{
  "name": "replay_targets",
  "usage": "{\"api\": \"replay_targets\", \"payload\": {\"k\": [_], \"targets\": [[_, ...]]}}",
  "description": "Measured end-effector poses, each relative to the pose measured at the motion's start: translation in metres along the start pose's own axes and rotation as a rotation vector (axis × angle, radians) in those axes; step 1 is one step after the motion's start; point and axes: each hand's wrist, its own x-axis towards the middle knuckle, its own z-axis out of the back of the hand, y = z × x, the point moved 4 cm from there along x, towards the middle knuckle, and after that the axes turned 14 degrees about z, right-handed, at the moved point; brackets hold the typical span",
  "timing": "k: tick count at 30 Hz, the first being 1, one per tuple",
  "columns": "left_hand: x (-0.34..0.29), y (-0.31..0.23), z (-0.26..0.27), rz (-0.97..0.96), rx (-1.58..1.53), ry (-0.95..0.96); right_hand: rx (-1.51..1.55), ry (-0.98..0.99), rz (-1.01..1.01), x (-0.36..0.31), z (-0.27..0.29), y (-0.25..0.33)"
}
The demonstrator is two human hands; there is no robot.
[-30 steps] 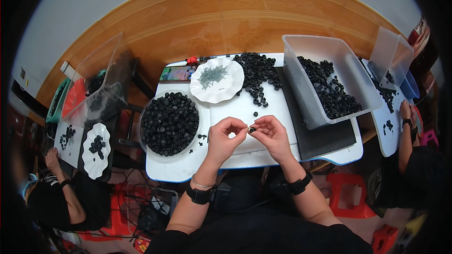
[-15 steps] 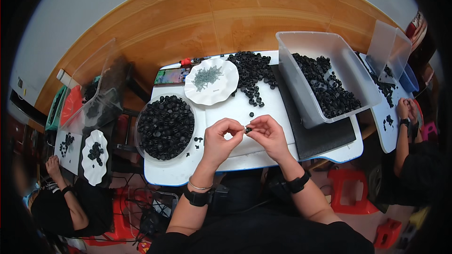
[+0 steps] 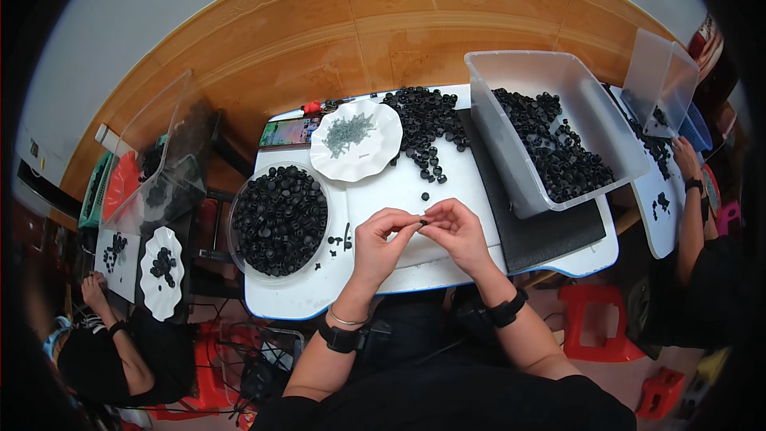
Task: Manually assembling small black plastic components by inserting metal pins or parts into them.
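Note:
A small black part (image 3: 423,223) is pinched between my two hands over the near half of the white board. My left hand (image 3: 381,241) has its thumb and fingertips closed on the part's left side. From the right, the fingertips of my right hand (image 3: 456,236) grip it too, and they hide most of its shape. One black cap-like piece (image 3: 425,196) lies just beyond my fingers. Farther off spreads a heap of similar black pieces (image 3: 427,116). A wavy white plate (image 3: 383,161) carries small clear greenish bits.
A round clear tub (image 3: 231,227) full of black caps stands at left, with black scraps (image 3: 335,252) beside it. At right, a large translucent bin (image 3: 523,183) of black pieces rests on a dark mat (image 3: 550,243). A phone (image 3: 287,132) lies behind. Co-workers sit on both sides.
My left fingers have drawn together and closer to my right fingertips. A thin black strip now shows beside the tub. The right-hand co-worker's hand has reached farther forward.

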Motion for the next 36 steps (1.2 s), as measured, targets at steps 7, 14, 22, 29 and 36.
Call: {"api": "replay_targets", "payload": {"k": [7, 14, 22, 29, 36], "targets": [[0.011, 0.003, -0.006, -0.050, 0.089, 0.081, 0.014, -0.039, -0.037, -0.005, 0.009, -0.006], [0.068, -0.017, -0.020, -0.150, 0.370, 0.015, -0.031, -0.118, 0.019, -0.009, 0.026, -0.016], [0.099, 0.001, -0.063, -0.522, 0.981, 0.186, 0.122, -0.208, 0.011, -0.011, 0.032, -0.017], [0.095, -0.003, -0.053, -0.488, 0.878, 0.149, 0.187, -0.268, 0.028, -0.010, 0.033, -0.016], [0.057, 0.003, -0.002, 0.247, -0.405, 0.142, 0.213, -0.284, -0.068, -0.009, 0.029, -0.004]]}}
